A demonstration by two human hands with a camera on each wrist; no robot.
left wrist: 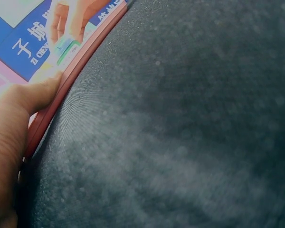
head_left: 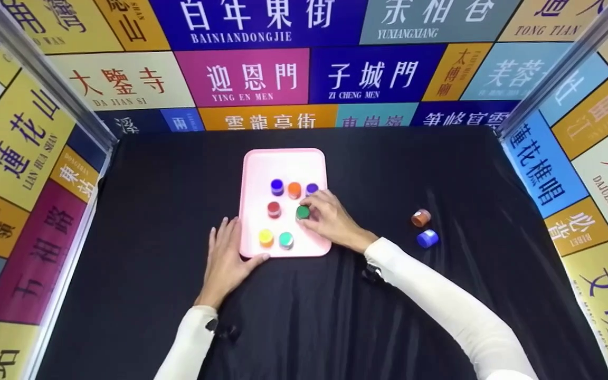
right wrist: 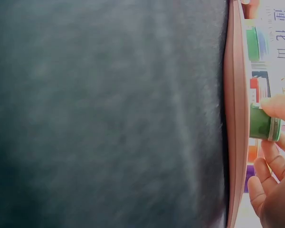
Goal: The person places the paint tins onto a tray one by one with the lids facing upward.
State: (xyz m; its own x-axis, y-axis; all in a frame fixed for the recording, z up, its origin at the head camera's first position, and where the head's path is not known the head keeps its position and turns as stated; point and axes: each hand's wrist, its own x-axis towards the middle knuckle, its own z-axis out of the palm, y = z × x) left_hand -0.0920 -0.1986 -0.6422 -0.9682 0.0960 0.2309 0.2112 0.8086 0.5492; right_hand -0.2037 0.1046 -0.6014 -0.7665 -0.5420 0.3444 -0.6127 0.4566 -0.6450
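A pink tray (head_left: 254,163) bears several small paint jars. My right hand (head_left: 330,219) pinches a dark green paint jar (head_left: 303,212) between thumb and fingers, over the tray's right side. In the right wrist view the green jar (right wrist: 261,122) shows close behind the tray's rim (right wrist: 236,109). My left hand (head_left: 225,269) rests at the tray's near left corner, fingers straight along the left edge and thumb (left wrist: 42,92) at the front rim. Around the held jar stand a red jar (head_left: 274,209), an orange jar (head_left: 294,190), a blue jar (head_left: 277,187) and a partly covered purple jar (head_left: 312,188).
Nearer the tray's front are a yellow jar (head_left: 266,237) and a teal jar (head_left: 286,240). On the black cloth (head_left: 388,174) to the right lie a brown-orange jar (head_left: 420,217) and a blue jar (head_left: 427,238). Sign-covered panels (head_left: 251,76) stand at the back and sides.
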